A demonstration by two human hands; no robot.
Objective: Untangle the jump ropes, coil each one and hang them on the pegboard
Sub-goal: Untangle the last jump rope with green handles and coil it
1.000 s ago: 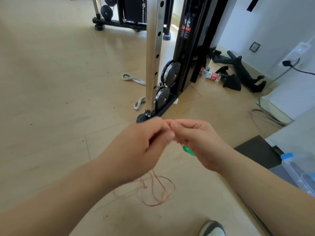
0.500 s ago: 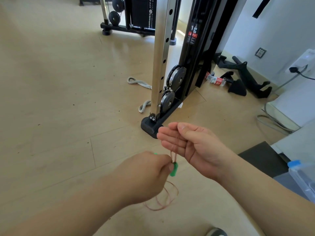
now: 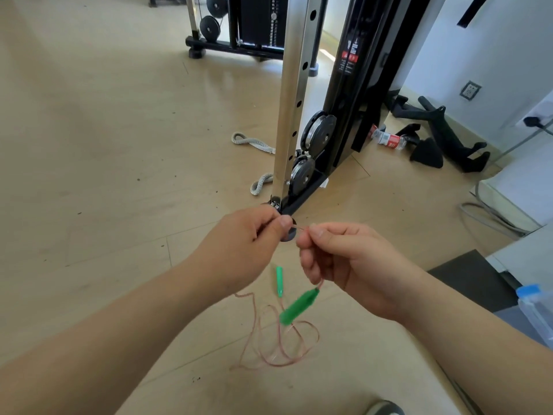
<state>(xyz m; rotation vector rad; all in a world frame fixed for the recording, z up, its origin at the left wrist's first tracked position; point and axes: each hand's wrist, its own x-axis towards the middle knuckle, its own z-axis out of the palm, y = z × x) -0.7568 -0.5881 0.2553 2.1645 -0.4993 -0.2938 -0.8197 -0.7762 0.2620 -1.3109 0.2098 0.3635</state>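
Left hand (image 3: 239, 244): pinches the jump rope (image 3: 278, 366).
Right hand (image 3: 344, 259): pinches the same cord; short span runs left-right between grips.
Green handle (image 3: 297, 307): hangs just below right hand.
Slack: loops on floor (image 3: 119, 145) beneath.

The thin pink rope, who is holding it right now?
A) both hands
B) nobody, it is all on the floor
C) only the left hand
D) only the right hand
A: the left hand and the right hand each pinch the thin rope, with a short bit stretched between them, and a green handle hangs below the right hand.
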